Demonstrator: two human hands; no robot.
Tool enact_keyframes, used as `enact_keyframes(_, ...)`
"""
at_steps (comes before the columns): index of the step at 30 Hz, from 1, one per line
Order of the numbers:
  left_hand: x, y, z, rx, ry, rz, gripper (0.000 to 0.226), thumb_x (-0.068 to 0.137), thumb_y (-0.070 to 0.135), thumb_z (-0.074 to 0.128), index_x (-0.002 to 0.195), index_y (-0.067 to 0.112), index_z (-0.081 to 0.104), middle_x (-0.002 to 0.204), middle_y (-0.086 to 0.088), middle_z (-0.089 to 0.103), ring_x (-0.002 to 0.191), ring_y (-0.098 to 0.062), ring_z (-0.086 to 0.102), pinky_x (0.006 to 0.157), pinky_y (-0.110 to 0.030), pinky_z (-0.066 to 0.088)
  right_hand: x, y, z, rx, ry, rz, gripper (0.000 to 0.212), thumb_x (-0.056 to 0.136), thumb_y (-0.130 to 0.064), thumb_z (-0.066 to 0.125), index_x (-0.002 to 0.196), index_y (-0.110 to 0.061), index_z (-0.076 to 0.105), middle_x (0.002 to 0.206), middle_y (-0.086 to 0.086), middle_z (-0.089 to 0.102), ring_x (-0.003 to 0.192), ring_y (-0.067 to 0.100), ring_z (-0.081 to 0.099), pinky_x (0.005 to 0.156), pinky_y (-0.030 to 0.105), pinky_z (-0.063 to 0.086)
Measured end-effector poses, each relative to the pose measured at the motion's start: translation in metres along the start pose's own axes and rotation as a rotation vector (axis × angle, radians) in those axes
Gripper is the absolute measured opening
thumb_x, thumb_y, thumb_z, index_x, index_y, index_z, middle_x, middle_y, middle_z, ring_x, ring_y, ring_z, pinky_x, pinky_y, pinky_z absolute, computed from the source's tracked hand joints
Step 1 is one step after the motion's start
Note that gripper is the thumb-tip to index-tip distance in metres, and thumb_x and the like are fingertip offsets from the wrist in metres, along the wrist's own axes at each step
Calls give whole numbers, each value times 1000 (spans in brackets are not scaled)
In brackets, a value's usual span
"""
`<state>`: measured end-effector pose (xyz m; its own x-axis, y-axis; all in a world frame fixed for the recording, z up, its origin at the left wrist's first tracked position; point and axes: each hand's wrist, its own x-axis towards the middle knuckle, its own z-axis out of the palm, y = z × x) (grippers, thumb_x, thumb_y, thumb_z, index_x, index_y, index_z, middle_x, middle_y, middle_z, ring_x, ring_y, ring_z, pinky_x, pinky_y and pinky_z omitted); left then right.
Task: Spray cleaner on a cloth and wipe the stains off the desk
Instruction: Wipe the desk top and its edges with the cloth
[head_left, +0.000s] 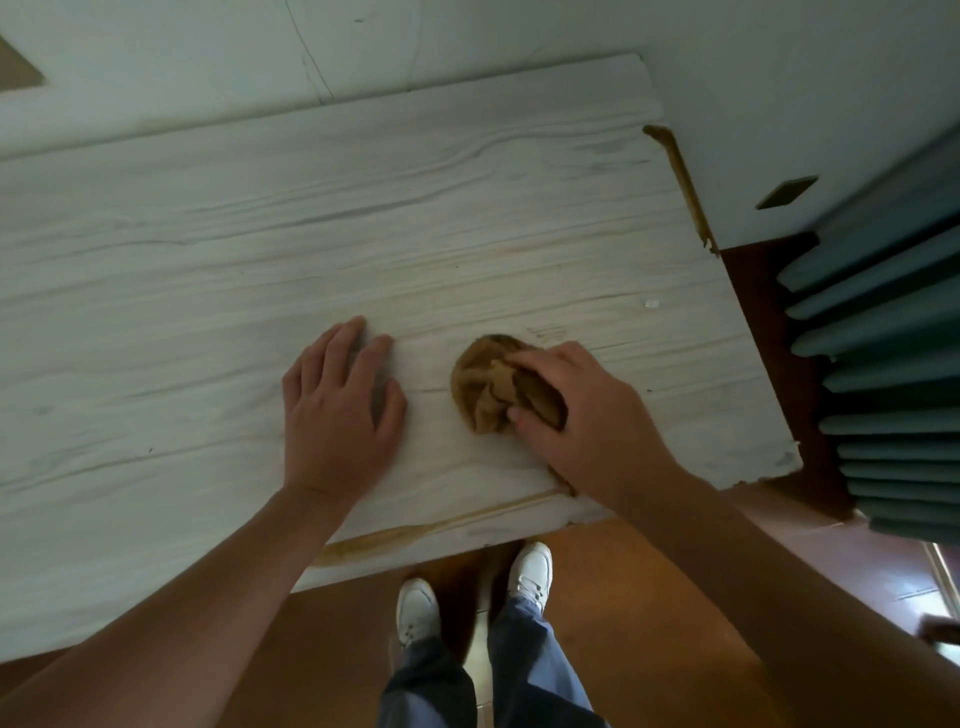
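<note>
A crumpled brown cloth (485, 382) lies on the pale wood-grain desk (260, 249), right of centre near the front edge. My right hand (587, 415) grips the cloth from the right, fingers and thumb curled round it, and presses it onto the desk top. My left hand (340, 410) rests flat on the desk a short way left of the cloth, fingers straight and spread. Faint dark scratch-like marks (548, 332) show just beyond the cloth. No spray bottle is in view.
The desk's right edge (685, 192) and front edge (415, 530) are chipped and show brown core. A teal pleated curtain (893, 364) hangs at the right. A white wall stands behind the desk. Below are my white shoes (530, 571) on a brown floor.
</note>
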<state>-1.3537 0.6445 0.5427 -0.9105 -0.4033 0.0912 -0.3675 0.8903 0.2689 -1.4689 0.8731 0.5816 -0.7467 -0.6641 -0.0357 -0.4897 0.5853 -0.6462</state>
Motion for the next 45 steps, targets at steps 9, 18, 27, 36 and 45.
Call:
enact_keyframes(9, 0, -1, 1, 8, 0, -3, 49, 97, 35, 47, 141, 16, 55, 155, -10, 46, 145, -32, 38, 118, -50, 29, 25, 32, -63, -142, 70, 274, 37, 90, -48, 63, 121, -28, 58, 108, -8, 56, 91, 10, 57, 75, 22, 42)
enact_keyframes(18, -1, 0, 1, 1, -4, -5, 49, 97, 35, 45, 141, 16, 55, 156, -10, 45, 146, -31, 36, 118, -50, 27, 6, 34, -46, -333, 214, 190, 55, 87, -43, 67, 136, -21, 55, 129, 2, 50, 116, 20, 44, 83, 28, 41)
enact_keyframes(27, 1, -1, 1, 8, 8, 2, 50, 96, 34, 45, 140, 15, 56, 155, -10, 46, 145, -30, 36, 119, -49, 27, 41, 12, -48, 149, 34, 179, 27, 90, -37, 69, 113, -25, 64, 99, -12, 66, 83, 0, 59, 73, 14, 47)
enact_keyframes(36, 1, 0, 1, 19, 24, 4, 50, 95, 34, 45, 139, 14, 58, 153, -11, 48, 144, -32, 38, 118, -49, 28, 36, 46, -39, -235, 216, 129, 51, 87, -38, 70, 133, -25, 55, 122, 0, 47, 103, 10, 48, 76, 26, 46)
enact_keyframes(45, 1, 0, 2, 14, 19, -2, 49, 94, 32, 49, 139, 15, 58, 154, -11, 47, 145, -32, 38, 117, -51, 30, 15, 33, -2, -328, 31, -144, 62, 84, -63, 56, 132, -25, 62, 126, 5, 47, 108, 18, 50, 76, 28, 50)
